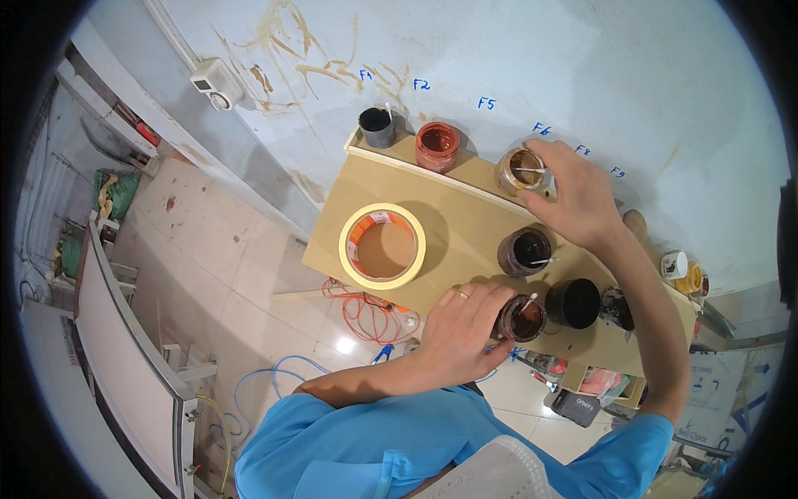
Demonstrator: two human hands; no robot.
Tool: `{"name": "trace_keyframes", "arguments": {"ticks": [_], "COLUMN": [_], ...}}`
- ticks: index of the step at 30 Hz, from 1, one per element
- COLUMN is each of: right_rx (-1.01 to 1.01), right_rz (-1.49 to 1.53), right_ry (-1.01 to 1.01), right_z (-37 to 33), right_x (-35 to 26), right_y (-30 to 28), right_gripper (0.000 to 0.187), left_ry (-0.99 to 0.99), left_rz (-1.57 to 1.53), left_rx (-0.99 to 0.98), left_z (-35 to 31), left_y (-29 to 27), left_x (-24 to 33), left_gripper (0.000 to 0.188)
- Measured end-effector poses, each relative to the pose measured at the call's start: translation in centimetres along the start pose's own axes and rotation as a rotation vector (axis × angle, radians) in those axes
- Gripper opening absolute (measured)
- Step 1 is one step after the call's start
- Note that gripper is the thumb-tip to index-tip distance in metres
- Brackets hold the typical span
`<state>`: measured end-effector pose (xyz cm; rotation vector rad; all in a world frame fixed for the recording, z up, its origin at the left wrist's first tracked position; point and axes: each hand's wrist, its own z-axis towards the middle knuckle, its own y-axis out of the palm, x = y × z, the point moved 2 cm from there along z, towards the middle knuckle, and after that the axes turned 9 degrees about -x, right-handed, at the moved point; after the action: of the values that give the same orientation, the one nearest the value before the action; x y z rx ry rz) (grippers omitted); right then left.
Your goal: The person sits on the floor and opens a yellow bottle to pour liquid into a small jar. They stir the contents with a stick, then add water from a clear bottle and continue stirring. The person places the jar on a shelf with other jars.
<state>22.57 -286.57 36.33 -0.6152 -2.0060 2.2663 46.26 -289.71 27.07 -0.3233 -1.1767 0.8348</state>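
Observation:
My left hand (467, 328) is closed round the side of a small jar (522, 319) of reddish-brown paint, with a white stick leaning in it, at the table's near edge. Farther off, my right hand (575, 188) grips a jar (514, 171) of brown paint between thumb and fingers. A thin stick lies across its mouth, and it is over the raised back ledge. Between my hands stands a jar (524, 253) of very dark paint with its own stick. Just right of the left-hand jar is a larger black container (573, 303).
Along the ledge stand a grey cup (377, 128) with black contents and a red paint jar (438, 147). A big tape roll (350, 254) lies on the tan tabletop (332, 224). White and yellow pots (688, 278) sit at the far right. Orange cable (366, 318) coils on the floor.

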Motion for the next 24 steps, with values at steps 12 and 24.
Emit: {"name": "trace_keyframes", "arguments": {"ticks": [12, 24], "right_rx": [0.074, 0.259], "right_rz": [-0.111, -0.153], "right_ry": [-0.205, -0.248], "right_z": [-1.3, -3.9], "right_x": [-1.3, -3.0], "right_y": [0.2, -1.9], "right_gripper": [0.063, 0.058], "left_ry": [-0.019, -0.072], "left_rz": [-0.009, 0.069], "left_rx": [-0.025, -0.007], "left_z": [0.5, 1.5], "left_y": [-0.1, 0.4], "left_x": [0.4, 0.1], "left_gripper": [0.079, 0.077]}}
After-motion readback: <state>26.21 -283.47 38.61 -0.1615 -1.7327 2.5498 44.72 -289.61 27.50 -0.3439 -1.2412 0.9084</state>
